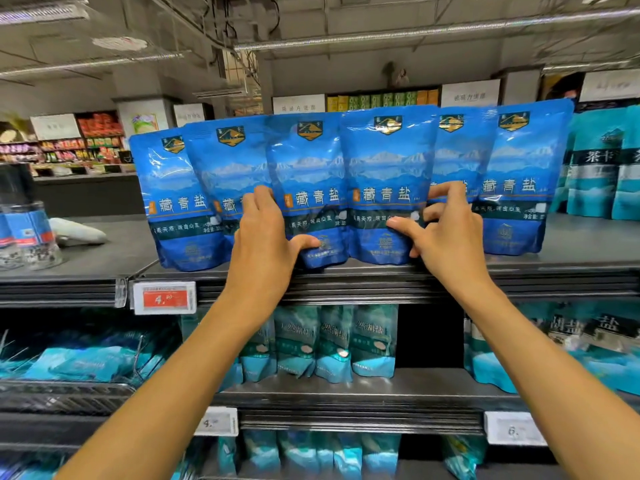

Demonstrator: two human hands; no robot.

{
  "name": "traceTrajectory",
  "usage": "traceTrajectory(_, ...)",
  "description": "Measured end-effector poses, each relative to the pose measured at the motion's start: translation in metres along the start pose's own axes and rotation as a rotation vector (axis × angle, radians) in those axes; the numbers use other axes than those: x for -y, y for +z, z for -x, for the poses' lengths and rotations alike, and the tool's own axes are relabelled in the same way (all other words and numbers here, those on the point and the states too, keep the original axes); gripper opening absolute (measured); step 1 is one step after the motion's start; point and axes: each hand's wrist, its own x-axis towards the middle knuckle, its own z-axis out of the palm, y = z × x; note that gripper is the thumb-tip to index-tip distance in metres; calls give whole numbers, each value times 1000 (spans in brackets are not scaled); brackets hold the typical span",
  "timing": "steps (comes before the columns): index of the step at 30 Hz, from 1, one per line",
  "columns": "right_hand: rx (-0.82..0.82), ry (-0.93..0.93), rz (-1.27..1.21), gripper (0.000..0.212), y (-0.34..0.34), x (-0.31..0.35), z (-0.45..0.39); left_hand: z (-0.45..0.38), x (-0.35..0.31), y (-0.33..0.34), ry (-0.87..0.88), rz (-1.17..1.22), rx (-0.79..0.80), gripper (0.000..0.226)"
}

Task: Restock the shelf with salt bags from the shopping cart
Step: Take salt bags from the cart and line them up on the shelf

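Six blue salt bags [388,181] stand in a row near the front edge of the top shelf [571,258], across the middle of the frame. The left hand [263,233] grips the third bag from the left, thumb on its lower front. The right hand [446,230] pinches the right edge of the fourth bag. The shelf has bare room at the left (a white bag [78,232] lies there). Teal bags [588,168] stand at the right. A red price tag [164,296] hangs under the shelf edge.
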Motion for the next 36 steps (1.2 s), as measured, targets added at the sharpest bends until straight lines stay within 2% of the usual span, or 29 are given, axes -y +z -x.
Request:
traceTrajectory(2, -21, -29, 20, 56, 1, -1, 1, 1, -2, -1, 55, -83, -40, 67)
traceTrajectory(6, -102, -81, 70, 62, 2, -5, 2, -2, 6, -4, 105, -77, 63, 49)
traceTrajectory(9, -80, -78, 26, 63, 4, -6, 2, -6, 13, -4, 165, -38, 97, 41)
traceTrajectory(12, -65, -120, 93, 55, 7, -8, 1, -10, 17, -3, 229, -45, 148, 33)
traceTrajectory(17, -9, -162, 117, 43, 9, -8, 1, -13, 20, -4, 237, -78, 194, 29)
traceTrajectory(30, -9, -192, 117, 46, 4, -1, 16, 5, 25, -4, 277, -29, 147, 30)
traceTrajectory(36, -58, -196, 101, 39, 0, 3, 21, 8, 24, -1, 294, -8, 106, 26)
